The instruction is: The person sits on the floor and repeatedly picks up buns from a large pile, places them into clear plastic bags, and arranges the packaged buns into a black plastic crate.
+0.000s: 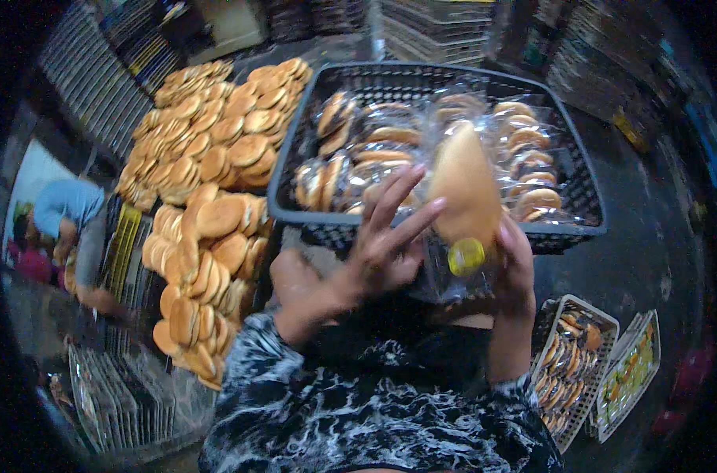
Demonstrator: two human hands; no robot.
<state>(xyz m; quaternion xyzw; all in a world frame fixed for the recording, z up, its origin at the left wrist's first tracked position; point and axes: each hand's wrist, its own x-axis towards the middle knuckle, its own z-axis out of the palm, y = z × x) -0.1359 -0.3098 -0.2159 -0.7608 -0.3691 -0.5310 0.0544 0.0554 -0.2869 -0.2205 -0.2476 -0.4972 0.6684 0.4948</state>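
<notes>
- The right hand [512, 264] grasps a clear plastic bag with a round tan bun [463, 185] inside and a yellow round sticker [466, 256] on it, held up at the middle of the frame, so the bun stands on edge.
- The left hand [382, 248] has its fingers spread wide and touches the bag's side, steadying it.
- The bag is just in front of a black plastic basket [295, 150] full of bagged buns, close enough to reach.
- Loose buns [209, 158] are piled at the upper left.

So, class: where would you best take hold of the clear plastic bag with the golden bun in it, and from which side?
Probably at the clear plastic bag's slack lower end, below the golden bun, coming from underneath: the bun stands upright filling the top, so gripping there would squash it.
</notes>
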